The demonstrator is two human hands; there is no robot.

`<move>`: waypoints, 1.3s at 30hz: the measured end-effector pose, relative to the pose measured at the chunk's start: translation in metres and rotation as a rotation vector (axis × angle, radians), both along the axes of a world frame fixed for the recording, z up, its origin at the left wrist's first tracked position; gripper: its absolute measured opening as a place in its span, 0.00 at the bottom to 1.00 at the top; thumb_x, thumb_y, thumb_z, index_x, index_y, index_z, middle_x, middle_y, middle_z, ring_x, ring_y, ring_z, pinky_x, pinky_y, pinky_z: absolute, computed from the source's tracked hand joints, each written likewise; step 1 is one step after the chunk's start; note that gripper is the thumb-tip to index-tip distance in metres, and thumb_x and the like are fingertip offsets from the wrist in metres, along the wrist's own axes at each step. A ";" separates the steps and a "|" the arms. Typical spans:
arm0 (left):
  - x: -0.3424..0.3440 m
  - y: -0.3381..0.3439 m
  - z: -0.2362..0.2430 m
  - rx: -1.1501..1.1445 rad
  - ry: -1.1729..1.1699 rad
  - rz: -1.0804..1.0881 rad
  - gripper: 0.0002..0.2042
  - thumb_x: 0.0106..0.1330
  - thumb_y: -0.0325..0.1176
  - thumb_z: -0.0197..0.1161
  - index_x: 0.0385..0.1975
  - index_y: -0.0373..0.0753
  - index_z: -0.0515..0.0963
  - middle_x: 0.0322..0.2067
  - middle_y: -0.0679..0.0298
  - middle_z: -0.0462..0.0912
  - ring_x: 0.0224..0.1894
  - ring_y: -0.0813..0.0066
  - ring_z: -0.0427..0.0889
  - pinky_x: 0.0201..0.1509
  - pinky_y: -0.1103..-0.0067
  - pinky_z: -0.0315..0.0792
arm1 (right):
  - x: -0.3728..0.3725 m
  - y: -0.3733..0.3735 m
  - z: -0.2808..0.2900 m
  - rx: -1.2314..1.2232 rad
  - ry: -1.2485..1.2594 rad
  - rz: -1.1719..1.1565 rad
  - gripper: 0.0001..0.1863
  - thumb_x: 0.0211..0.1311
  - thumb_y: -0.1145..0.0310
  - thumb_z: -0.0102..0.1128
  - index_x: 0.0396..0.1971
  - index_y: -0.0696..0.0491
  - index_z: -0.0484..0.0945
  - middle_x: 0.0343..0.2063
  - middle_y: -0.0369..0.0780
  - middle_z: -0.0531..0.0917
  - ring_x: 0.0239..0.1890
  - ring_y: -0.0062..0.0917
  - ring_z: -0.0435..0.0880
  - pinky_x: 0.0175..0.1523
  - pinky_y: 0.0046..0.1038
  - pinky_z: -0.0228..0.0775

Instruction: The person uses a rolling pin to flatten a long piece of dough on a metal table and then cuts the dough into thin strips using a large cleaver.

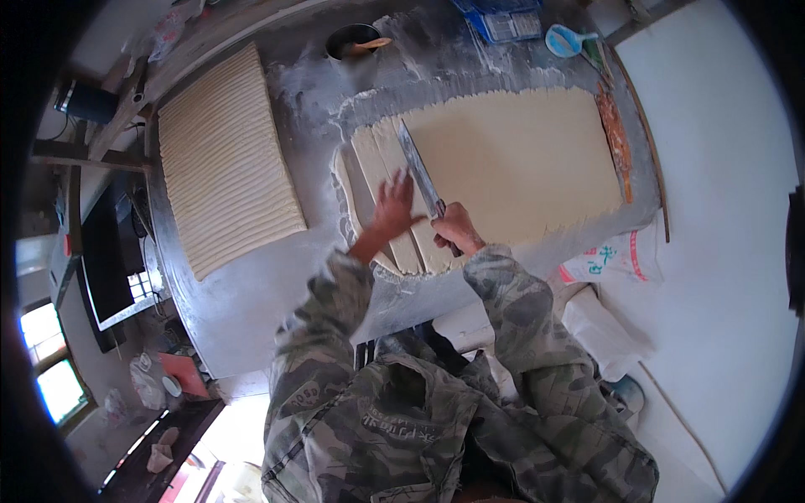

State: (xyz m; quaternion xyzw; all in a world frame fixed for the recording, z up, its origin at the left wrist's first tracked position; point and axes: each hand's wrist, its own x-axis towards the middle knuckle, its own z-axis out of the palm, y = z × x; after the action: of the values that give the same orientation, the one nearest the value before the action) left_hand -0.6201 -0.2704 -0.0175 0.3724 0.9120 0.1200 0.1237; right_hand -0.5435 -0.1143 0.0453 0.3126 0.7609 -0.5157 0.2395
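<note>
A wide sheet of pale dough [528, 159] lies on the metal-topped table. My right hand [455, 228] grips the handle of a long knife [419, 166], whose blade rests along the sheet's left part and points away from me. Left of the blade, my left hand [394, 210] has its fingers spread and holds nothing; it is over the cut dough strips [377, 172], and whether it touches them I cannot tell. A narrow, uneven dough edge piece [345, 189] lies farther left, apart from the strips at its middle.
Many dough strips in a row [231, 163] cover the table's left side. At the back stand a dark pot [340, 42] with a wooden handle in it, a blue package [507, 23] and a blue-white scoop [564, 40]. A reddish-brown rolling pin [615, 138] lies along the sheet's right edge. A printed white sack [616, 256] is at right.
</note>
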 end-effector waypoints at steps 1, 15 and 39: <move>0.035 -0.005 -0.003 0.015 -0.010 -0.028 0.50 0.54 0.62 0.63 0.68 0.28 0.55 0.73 0.49 0.43 0.75 0.53 0.41 0.72 0.53 0.43 | -0.002 -0.002 0.001 -0.005 0.013 0.009 0.08 0.54 0.76 0.55 0.21 0.66 0.74 0.13 0.47 0.80 0.13 0.30 0.82 0.15 0.30 0.71; 0.114 -0.002 -0.015 0.034 0.004 0.005 0.52 0.49 0.55 0.70 0.68 0.27 0.53 0.72 0.49 0.45 0.75 0.54 0.42 0.72 0.55 0.44 | 0.116 0.002 0.024 0.010 -0.047 0.002 0.08 0.53 0.76 0.53 0.21 0.66 0.74 0.13 0.47 0.80 0.13 0.29 0.82 0.14 0.29 0.71; 0.025 0.034 -0.004 0.339 -0.233 0.379 0.20 0.71 0.45 0.48 0.47 0.34 0.76 0.54 0.54 0.76 0.58 0.55 0.73 0.62 0.56 0.62 | 0.113 -0.021 -0.067 0.389 0.025 -0.003 0.09 0.51 0.72 0.53 0.16 0.59 0.78 0.12 0.47 0.80 0.19 0.38 0.84 0.31 0.37 0.78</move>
State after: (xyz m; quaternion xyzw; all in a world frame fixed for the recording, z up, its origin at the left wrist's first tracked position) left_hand -0.5949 -0.2365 -0.0220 0.1944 0.9118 0.3338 0.1392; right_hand -0.4308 -0.1351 -0.0218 0.3475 0.8487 -0.3633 0.1644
